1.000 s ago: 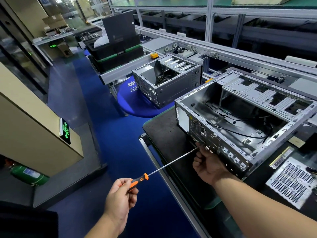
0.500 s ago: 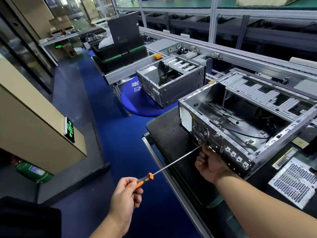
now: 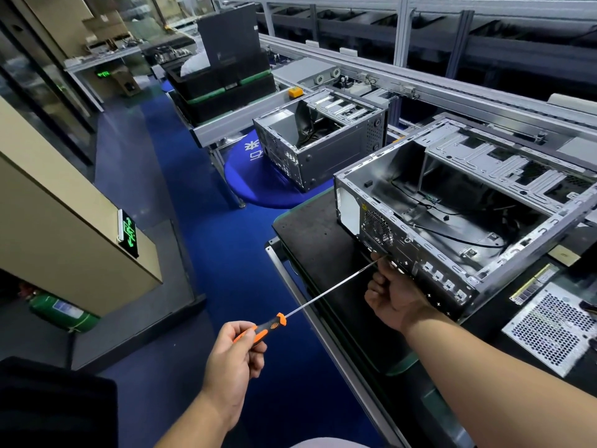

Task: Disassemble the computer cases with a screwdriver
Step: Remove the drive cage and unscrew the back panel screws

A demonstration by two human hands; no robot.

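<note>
Orange and black handle: the screwdriver (image 3: 318,297) has its grip end in the left hand (image 3: 233,357), low in the middle of the view, out over the blue floor (image 3: 206,221).
Left hand: fingers and thumb curled round the handle, holding it firmly.
Steel shaft: long and thin, slanting up and to the right across the table edge, its tip meeting the rear panel of the nearest case beside the right hand.
Right hand: the right hand (image 3: 395,294) sits against the lower rear corner of the case, fingers curled in by the screwdriver tip; whether they pinch anything small cannot be told, as the fingertips are hidden.
Work table: a black mat on a metal-edged table (image 3: 310,231) carries the case.
Nearest computer case (image 3: 465,215): grey metal, lying with its side open upward, black cables loose inside, fan grille and port cut-outs facing the person.
Beside it: a perforated metal panel (image 3: 549,328) lies flat on the mat to the right, near a memory stick (image 3: 533,282).
Second computer case (image 3: 323,137): further off, also open on top, standing on a round blue stool (image 3: 258,179).
Behind: stacked black trays (image 3: 223,85) on a conveyor frame (image 3: 452,88).
Left side: a beige cabinet with a green lit sign (image 3: 129,234), and a green cylinder (image 3: 61,310) on the floor beneath.
</note>
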